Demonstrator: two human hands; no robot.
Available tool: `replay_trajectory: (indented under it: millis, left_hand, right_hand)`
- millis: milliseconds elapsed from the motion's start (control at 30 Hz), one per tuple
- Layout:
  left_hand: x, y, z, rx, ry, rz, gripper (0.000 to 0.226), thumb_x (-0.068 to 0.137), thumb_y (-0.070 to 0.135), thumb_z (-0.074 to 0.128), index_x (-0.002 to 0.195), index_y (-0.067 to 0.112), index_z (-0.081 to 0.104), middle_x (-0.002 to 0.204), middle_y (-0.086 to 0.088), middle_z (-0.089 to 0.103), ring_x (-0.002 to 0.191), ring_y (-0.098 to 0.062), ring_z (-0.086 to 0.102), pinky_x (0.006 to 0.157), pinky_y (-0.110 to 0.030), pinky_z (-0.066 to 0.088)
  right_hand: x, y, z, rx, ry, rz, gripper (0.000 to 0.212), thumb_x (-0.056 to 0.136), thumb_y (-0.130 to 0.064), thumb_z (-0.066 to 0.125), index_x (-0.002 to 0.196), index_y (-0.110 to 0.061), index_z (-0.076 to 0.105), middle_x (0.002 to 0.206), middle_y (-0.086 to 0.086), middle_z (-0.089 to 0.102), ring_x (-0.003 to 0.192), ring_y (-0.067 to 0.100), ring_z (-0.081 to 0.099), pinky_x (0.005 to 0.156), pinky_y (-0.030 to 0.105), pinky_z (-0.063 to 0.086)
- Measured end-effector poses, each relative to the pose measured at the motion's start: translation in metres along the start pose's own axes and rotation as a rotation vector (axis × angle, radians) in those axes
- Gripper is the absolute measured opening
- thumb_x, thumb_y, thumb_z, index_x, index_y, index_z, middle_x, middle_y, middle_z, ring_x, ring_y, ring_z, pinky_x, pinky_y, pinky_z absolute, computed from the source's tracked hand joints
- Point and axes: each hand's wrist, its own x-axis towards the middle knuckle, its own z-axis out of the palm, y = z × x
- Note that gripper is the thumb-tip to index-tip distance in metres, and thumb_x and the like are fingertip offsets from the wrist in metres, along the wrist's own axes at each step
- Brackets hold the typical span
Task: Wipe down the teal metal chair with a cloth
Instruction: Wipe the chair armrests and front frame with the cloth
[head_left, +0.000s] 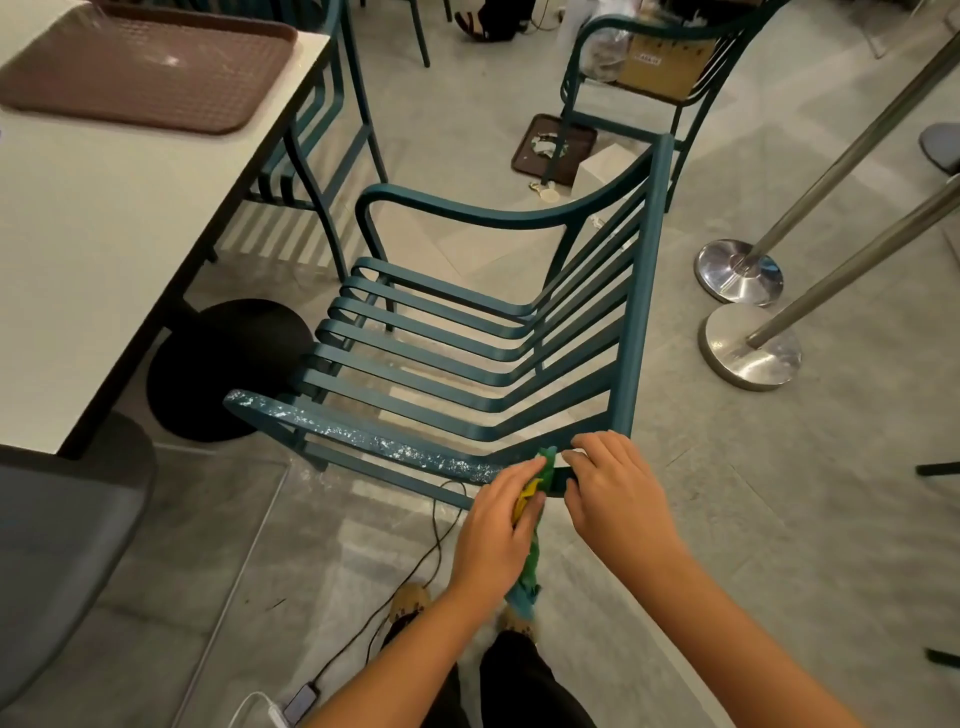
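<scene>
The teal metal chair with slatted seat and back stands in the middle of the head view, its back to the right. Its near armrest is speckled with white flecks. My left hand is closed on a green and yellow cloth, pressing it against the armrest's rear end; a strip of cloth hangs below my palm. My right hand grips the same armrest right beside the cloth, where the arm meets the back post.
A white table with a brown tray is at left, its black round base under it. More teal chairs stand behind. Two steel stanchions are at right. A black cable runs across the floor by my feet.
</scene>
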Motion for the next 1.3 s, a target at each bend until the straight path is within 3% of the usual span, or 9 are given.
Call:
replay_trajectory:
  millis: [100,200,467,567,800,933,1200,1300]
  left_hand:
    - [-0.003,0.003,0.008,0.088,0.005,0.055,0.040,0.095,0.024,0.046,0.133,0.034,0.042,0.131,0.022,0.046,0.111,0.005,0.037,0.089,-0.009,0.031]
    - [0.000,-0.003,0.007,0.153,0.016,0.036,0.040,0.094,0.021,0.048,0.132,0.032,0.044,0.131,0.018,0.050,0.111,-0.002,0.043,0.087,-0.013,0.035]
    - [0.013,-0.024,-0.003,0.230,-0.045,-0.037,0.039,0.094,0.020,0.048,0.131,0.031,0.046,0.132,0.015,0.050,0.115,-0.011,0.047,0.089,-0.021,0.040]
    - [0.017,-0.027,-0.009,0.219,-0.069,-0.039,0.038,0.094,0.020,0.048,0.131,0.031,0.046,0.131,0.014,0.051,0.113,-0.013,0.049,0.089,-0.025,0.044]
    - [-0.008,-0.010,0.003,0.144,-0.038,0.079,0.043,0.093,0.019,0.050,0.133,0.031,0.044,0.133,0.017,0.048,0.118,-0.006,0.045,0.096,-0.016,0.038]
    - [-0.002,-0.013,0.003,0.206,-0.008,0.059,0.041,0.092,0.017,0.051,0.131,0.030,0.047,0.132,0.018,0.050,0.117,-0.012,0.048,0.096,-0.027,0.045]
    - [0.012,-0.028,-0.011,0.264,-0.115,-0.032,0.040,0.094,0.021,0.047,0.132,0.033,0.044,0.134,0.016,0.048,0.116,-0.010,0.045,0.088,-0.020,0.041]
    - [0.009,-0.025,-0.016,0.179,-0.084,0.004,0.038,0.094,0.020,0.047,0.131,0.032,0.046,0.130,0.015,0.050,0.116,-0.008,0.047,0.091,-0.020,0.041]
  right_hand:
    - [-0.004,0.002,0.004,-0.057,0.033,-0.030,0.012,0.065,-0.017,0.076,0.073,-0.013,0.068,0.074,-0.001,0.062,0.075,0.018,0.060,0.086,0.028,0.045]
    - [-0.006,0.003,0.009,-0.103,0.056,-0.052,0.009,0.069,-0.017,0.073,0.074,-0.011,0.069,0.074,0.001,0.063,0.078,0.020,0.060,0.096,0.035,0.031]
    - [-0.003,0.002,0.005,-0.106,-0.006,-0.036,0.011,0.064,-0.021,0.078,0.067,-0.012,0.071,0.065,-0.002,0.062,0.071,0.017,0.060,0.087,0.032,0.051]
    - [-0.002,0.002,0.005,-0.108,-0.013,-0.040,0.013,0.064,-0.023,0.079,0.066,-0.013,0.072,0.063,-0.002,0.063,0.069,0.017,0.060,0.082,0.031,0.052]
    - [-0.003,0.005,0.007,-0.070,0.008,-0.047,0.013,0.066,-0.025,0.075,0.072,-0.014,0.071,0.069,-0.002,0.064,0.075,0.017,0.061,0.089,0.032,0.050]
    - [-0.003,0.005,0.008,-0.077,0.001,-0.051,0.012,0.068,-0.024,0.074,0.071,-0.013,0.071,0.069,-0.001,0.065,0.076,0.019,0.061,0.088,0.033,0.050]
    - [-0.001,0.001,0.005,-0.135,-0.050,-0.044,0.013,0.068,-0.027,0.075,0.070,-0.014,0.072,0.068,-0.002,0.066,0.072,0.018,0.060,0.081,0.031,0.052]
    - [0.002,-0.001,0.004,-0.175,-0.056,-0.050,0.014,0.068,-0.029,0.073,0.071,-0.015,0.071,0.069,-0.002,0.065,0.073,0.018,0.061,0.088,0.035,0.050]
